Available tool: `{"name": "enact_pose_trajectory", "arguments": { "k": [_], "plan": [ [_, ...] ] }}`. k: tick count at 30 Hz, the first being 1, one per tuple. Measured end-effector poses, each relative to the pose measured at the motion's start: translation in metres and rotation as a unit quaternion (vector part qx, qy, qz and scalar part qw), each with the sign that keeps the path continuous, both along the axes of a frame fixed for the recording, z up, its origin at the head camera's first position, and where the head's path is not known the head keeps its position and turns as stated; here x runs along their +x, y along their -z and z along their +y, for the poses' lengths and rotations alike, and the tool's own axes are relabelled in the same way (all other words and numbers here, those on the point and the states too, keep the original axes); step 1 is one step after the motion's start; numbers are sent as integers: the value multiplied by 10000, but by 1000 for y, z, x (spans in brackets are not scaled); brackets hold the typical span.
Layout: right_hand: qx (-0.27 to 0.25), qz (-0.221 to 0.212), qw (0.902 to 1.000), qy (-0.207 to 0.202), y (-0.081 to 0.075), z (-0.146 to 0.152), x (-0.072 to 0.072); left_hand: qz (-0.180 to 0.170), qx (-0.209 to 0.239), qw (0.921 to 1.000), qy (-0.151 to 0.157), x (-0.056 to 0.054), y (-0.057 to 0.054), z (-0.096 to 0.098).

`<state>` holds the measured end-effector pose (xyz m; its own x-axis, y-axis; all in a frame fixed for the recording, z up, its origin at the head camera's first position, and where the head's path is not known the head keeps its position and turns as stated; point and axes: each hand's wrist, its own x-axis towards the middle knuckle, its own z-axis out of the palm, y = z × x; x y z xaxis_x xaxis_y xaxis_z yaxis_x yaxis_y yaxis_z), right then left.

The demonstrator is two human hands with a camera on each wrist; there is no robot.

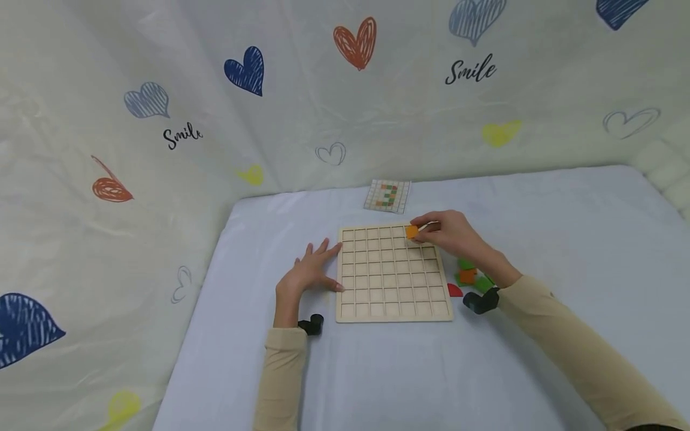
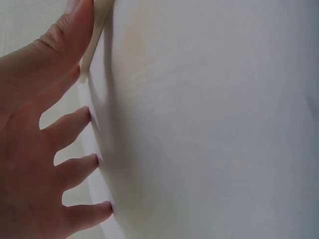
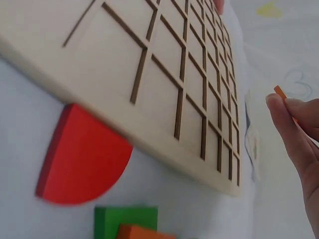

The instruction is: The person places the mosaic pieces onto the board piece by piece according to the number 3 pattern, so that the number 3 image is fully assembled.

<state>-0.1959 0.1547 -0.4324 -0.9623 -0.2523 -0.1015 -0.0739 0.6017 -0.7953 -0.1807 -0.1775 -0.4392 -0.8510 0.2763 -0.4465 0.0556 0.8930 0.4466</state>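
A wooden grid board (image 1: pixel 388 275) lies flat on the white-covered table. My right hand (image 1: pixel 450 232) pinches an orange square tile (image 1: pixel 412 231) between thumb and fingers, over the far right part of the board; in the right wrist view the orange tile (image 3: pixel 280 92) shows edge-on, above the board's surface. My left hand (image 1: pixel 308 269) is spread at the board's left edge, thumb and a fingertip touching it. The left wrist view shows this hand (image 2: pixel 45 124) with its fingers apart and straight, the board's edge (image 2: pixel 97 40) beside the thumb.
Right of the board lie a red quarter-circle piece (image 1: pixel 455 290) and a small pile of green pieces (image 1: pixel 483 284) with an orange piece (image 1: pixel 467 276) on it. A printed pattern card (image 1: pixel 387 196) lies beyond the board. A heart-patterned sheet (image 1: pixel 291 120) hangs behind the table.
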Motion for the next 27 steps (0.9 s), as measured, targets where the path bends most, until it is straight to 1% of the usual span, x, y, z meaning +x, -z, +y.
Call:
{"name": "enact_pose_trajectory", "arguments": {
  "k": [5, 12, 16, 20, 23, 27],
  "plan": [
    [-146, 151, 9995, -214, 1, -15, -7, 58, -31, 10000, -47, 2, 1, -3],
    [-305, 32, 9992, -270, 8, -32, -15, 83, 46, 9999, -39, -1, 4, -4],
    [-263, 108, 9991, -324, 12, -43, -20, 121, 3, 9999, 5, -2, 2, -1],
    [-291, 199, 9984, -447, 16, -54, -26, 150, -70, 9999, -18, -3, 1, 0],
    [-351, 166, 9980, -499, 20, -63, -29, 127, -69, 9999, -23, -4, 0, 1],
    [-297, 138, 9976, -607, 27, -76, -33, 50, -82, 9999, -61, -2, 0, -1]
  ]
}}
